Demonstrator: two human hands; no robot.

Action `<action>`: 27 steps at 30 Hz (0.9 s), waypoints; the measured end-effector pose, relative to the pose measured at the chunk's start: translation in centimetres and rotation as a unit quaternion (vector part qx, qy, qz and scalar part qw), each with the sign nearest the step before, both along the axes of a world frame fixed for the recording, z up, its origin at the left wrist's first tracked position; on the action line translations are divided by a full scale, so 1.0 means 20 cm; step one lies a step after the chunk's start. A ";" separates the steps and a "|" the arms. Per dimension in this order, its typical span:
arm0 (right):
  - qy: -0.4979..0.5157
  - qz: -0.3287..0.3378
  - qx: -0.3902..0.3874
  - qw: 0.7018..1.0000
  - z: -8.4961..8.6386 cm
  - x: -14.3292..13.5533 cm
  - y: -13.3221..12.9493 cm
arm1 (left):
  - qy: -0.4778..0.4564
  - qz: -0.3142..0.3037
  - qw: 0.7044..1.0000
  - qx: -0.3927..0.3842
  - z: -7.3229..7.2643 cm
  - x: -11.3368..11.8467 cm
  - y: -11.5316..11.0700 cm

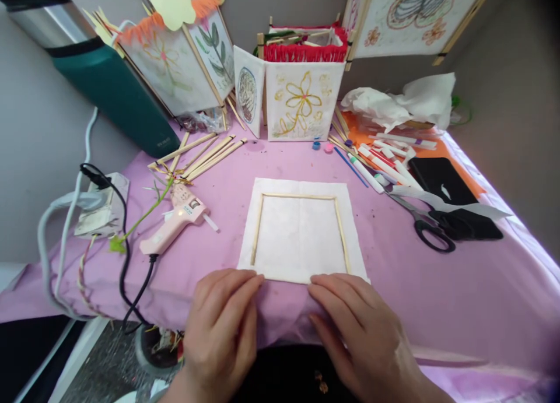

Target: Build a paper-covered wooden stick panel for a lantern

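At far L we have a white power strip (102, 207) w/ cables plugged in, and behind it a teal bottle (116, 94) w/ a metal-and-black top, leaning in our view. Next comes a pink glue gun (175, 227), lying on the purple tablecloth (420, 301) w/ a clear glue stick (212, 223) poking out; a green stem (149, 211) runs beside it. Just past the gun, loose wooden sticks (214, 161) lie in a rough bunch, some w/ dark tips.

Our L hand (223, 324) is at the near L corner of the white cloth (300, 234) – fingers together, curled, tips on the edge; thumb tip's hidden, so we can't tell how tight the grip is. The cloth lies flat in front of us, w/ thin wooden strips (300, 196) along its far, L & R sides, set in from the edges. Behind it stands a white panel box (305, 102) w/ a yellow flower drawing & red fringe.

Our R hand (363, 327) is at the near R part of the cloth – fingers bunched, tips on the edge, thumb apart below them, so partly open.

Farther R: uncapped & capped markers (385, 168), black-handled scissors (431, 231) & a black case (441, 181), partly on an orange sheet (475, 178).
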State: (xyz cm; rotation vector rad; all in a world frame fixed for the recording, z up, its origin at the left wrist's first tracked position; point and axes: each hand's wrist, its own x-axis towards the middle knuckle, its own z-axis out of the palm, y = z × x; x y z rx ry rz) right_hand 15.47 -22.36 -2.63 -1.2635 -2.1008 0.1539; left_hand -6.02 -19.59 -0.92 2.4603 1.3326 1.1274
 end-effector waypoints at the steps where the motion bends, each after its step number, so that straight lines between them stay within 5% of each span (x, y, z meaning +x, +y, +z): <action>1: -0.001 -0.001 -0.002 1.000 0.00 0.00 0.00 | 0.003 0.016 1.000 0.003 0.00 -0.02 0.00; 15: -0.022 -0.026 -0.028 0.999 0.01 -0.04 0.04 | 0.141 0.053 0.988 0.021 -0.01 0.02 0.08; 27: -0.022 -0.020 -0.040 0.999 0.02 -0.03 0.03 | 0.023 0.028 0.998 -0.047 0.00 -0.06 0.09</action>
